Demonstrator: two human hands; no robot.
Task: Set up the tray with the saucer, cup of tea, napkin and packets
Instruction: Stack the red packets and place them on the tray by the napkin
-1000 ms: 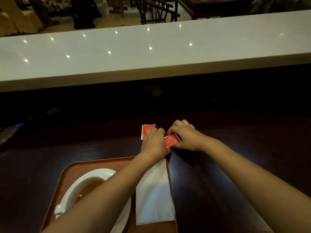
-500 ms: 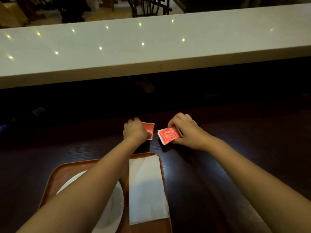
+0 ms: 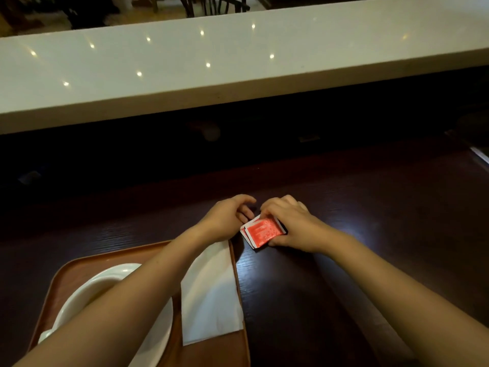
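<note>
Two red packets (image 3: 263, 231) lie stacked on the dark wooden table, just beyond the tray's far right corner. My right hand (image 3: 292, 223) pinches the stack between thumb and fingers. My left hand (image 3: 227, 219) rests curled against the stack's left edge, fingertips touching it. The brown tray (image 3: 76, 271) sits at the lower left. It holds a white cup (image 3: 87, 292) on a white saucer (image 3: 156, 337) and a folded white napkin (image 3: 211, 295) along its right side. My left forearm hides most of the cup and its contents.
A long white counter (image 3: 238, 62) runs across the far side, above a dark recess. Dark tabletop (image 3: 370, 234) stretches to the right of the tray. A pale object (image 3: 480, 154) pokes in at the right edge.
The two packets lay apart, one under each hand. Now they are stacked together under my right hand, and my left hand has moved right against them.
</note>
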